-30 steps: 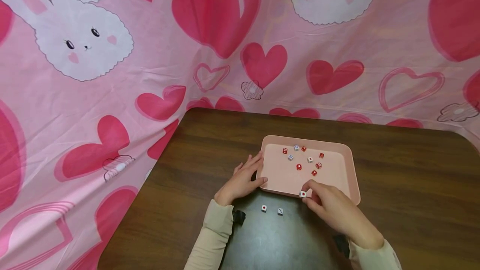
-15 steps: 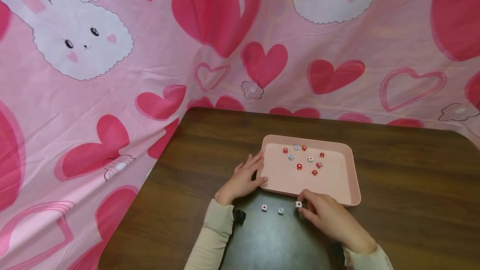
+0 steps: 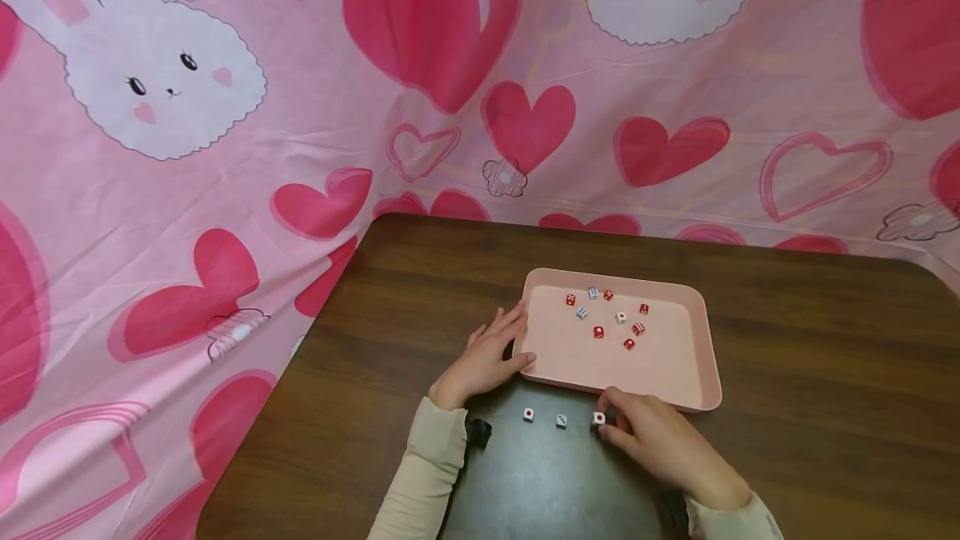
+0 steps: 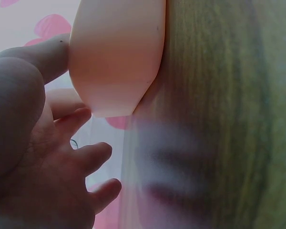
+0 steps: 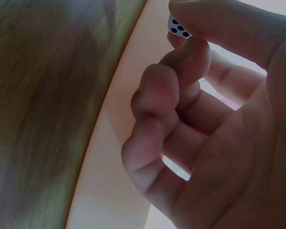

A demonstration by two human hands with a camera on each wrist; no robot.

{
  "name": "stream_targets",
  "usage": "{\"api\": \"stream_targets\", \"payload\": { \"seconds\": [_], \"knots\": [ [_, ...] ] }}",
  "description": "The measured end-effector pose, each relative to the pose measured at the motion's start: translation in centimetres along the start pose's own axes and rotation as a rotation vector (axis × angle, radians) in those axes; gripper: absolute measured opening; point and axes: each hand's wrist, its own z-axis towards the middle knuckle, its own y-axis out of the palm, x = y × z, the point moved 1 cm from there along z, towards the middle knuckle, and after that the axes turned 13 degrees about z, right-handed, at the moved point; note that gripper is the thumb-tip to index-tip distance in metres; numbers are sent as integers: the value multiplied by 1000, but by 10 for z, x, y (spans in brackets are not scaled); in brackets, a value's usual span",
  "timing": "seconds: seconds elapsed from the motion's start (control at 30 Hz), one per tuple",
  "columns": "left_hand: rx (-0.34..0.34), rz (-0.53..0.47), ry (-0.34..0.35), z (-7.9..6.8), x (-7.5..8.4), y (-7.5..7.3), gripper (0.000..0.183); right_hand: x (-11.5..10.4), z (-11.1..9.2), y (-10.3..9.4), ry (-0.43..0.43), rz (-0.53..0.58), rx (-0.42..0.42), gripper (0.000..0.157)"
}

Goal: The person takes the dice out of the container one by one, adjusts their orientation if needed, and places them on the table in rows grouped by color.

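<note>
My right hand (image 3: 660, 440) pinches a white die (image 3: 598, 418) between thumb and forefinger, just in front of the pink tray (image 3: 705, 357). A red pip faces up on it in the head view; blue pips show on the die (image 5: 179, 27) in the right wrist view. Two more white dice stand on the table to its left, one with a red pip (image 3: 528, 415) and one with dark pips (image 3: 561, 421). My left hand (image 3: 487, 361) rests against the tray's left end, fingers extended and thumb over the near corner; the left wrist view shows the tray wall (image 4: 119, 57) touched by it.
Inside the tray lie several red dice (image 3: 598, 332) and a few white dice (image 3: 621, 317), mostly toward the far side. The dark wooden table (image 3: 810, 340) extends around it. A pink heart-patterned cloth (image 3: 442, 40) hangs behind and to the left.
My right hand has carried the white die from over the tray's near rim toward me, down to the row of the other two dice. My left hand has stayed at the tray.
</note>
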Motion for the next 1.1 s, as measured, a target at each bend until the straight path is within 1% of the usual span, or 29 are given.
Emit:
{"api": "stream_targets", "payload": {
  "seconds": [0.2,0.43,0.93,1.1],
  "knots": [
    [5,5,4,-1,0,0,74,3,1,3,47,2,-40,17],
    [10,13,13,-1,-1,0,73,5,1,6,24,-10,-47,17],
    [10,14,18,-1,-1,1,72,5,2,8,79,-13,-78,16],
    [9,13,14,-1,-1,0,72,5,3,9,77,-6,-93,15]
  ]
}}
